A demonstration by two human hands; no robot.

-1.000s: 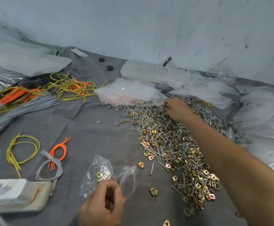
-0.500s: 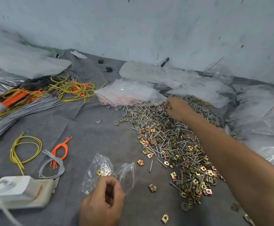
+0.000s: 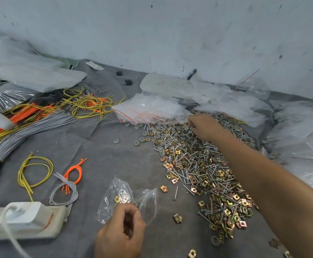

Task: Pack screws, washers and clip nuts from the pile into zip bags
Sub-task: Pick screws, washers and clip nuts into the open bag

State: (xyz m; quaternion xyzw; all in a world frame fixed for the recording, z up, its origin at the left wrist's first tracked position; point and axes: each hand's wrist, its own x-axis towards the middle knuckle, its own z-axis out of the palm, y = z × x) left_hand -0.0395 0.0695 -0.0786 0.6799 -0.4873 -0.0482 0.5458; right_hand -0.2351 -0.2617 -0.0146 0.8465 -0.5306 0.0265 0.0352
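"Two hands are in view. What is each one doing?"

"The person's left hand (image 3: pixel 118 231), near the bottom edge, pinches the mouth of a small clear zip bag (image 3: pixel 113 192) between thumb and curled fingers, so the mouth gapes toward the right. The right hand (image 3: pixel 206 127) reaches to the far end of the pile (image 3: pixel 207 172), knuckles up, fingers curled down among the parts. Its fingertips are hidden, so whether it pinches anything cannot be told."

"Where are the parts to be packed?"

"Silver screws (image 3: pixel 194 145), grey washers (image 3: pixel 142 139) and brass-coloured clip nuts (image 3: pixel 224 198) lie mixed in that long pile on a grey cloth (image 3: pixel 114 161), to the right of the zip bag. The washers cluster at the far left end, just beside the right hand. One packed clip nut (image 3: pixel 117 199) shows through the zip bag's side. A stack of empty bags (image 3: pixel 152 110) lies just beyond the pile."

"Which step is this, and how is it best done?"

"It looks like gathering washers to join what is in the zip bag. Washers are small and round and would likely roll, so a fingertip pinch on one or two, lifted clear of the tangled screws, seems safer than a scoop. The left hand would do well to hold the mouth wide and tipped upward, so nothing inside slides out. Parts are best let go well inside the mouth, not at the lip. A stray clip nut (image 3: pixel 177 218) and a stray screw (image 3: pixel 175 193) on the cloth near the zip bag show where spills would land."
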